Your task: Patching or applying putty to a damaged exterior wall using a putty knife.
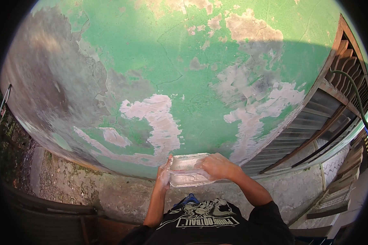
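Note:
At waist height my left hand (pixel 164 175) grips the left end of a pale rectangular container (pixel 189 179), smeared with white paste, with a ridge across its middle. White smears cover the fingers. My right hand (pixel 216 166) is curled over the container's right part, fingers closed and pointing inward; what they hold, if anything, is hidden. In front stands a green wall (pixel 200 110) with peeling paint. Whitish filler patches (pixel 163 124) spread over its lower left, and another filler patch (pixel 249 126) lies to the right.
A brown-framed louvred window (pixel 302 130) lies right of the wall, with a green hose (pixel 353 83) beside it. Rough concrete ground (pixel 126 196) runs along the wall's foot. Bare grey plaster (pixel 57 77) shows at the left. Wooden slats (pixel 335 196) stand at the lower right.

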